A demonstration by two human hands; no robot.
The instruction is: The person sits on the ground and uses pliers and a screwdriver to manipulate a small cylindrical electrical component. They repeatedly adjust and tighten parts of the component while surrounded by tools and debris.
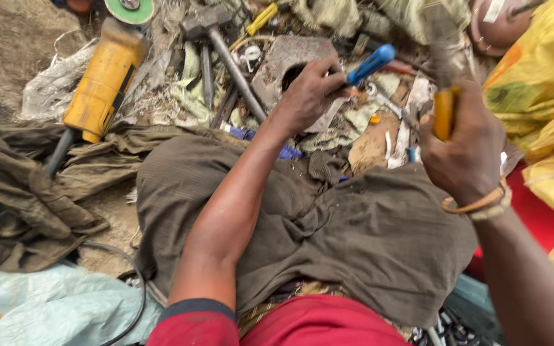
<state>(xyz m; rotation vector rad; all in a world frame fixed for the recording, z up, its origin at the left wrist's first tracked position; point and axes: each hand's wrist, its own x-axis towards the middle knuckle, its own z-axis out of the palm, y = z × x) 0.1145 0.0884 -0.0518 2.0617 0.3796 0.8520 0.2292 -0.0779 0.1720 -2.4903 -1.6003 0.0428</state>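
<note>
My left hand (309, 93) grips a blue-handled tool (370, 64), likely a screwdriver, its tip pointing down toward small metal parts (379, 96) on the littered ground. My right hand (463, 150) is raised and closed around the orange handle (444, 112) of a tool whose blurred head (440, 38) rises above it, likely a hammer. A band sits on that wrist (479, 205). A grey stone block (286, 61) lies just behind my left hand. My knee, under brown cloth (328, 224), fills the middle.
A yellow angle grinder (104, 80) with a green disc lies at upper left, its cable trailing over the dirt. A sledgehammer (222, 48) rests beside the block. A yellow plastic bag (540, 96) and a red surface (546, 224) are on the right. Rags and scrap cover the ground.
</note>
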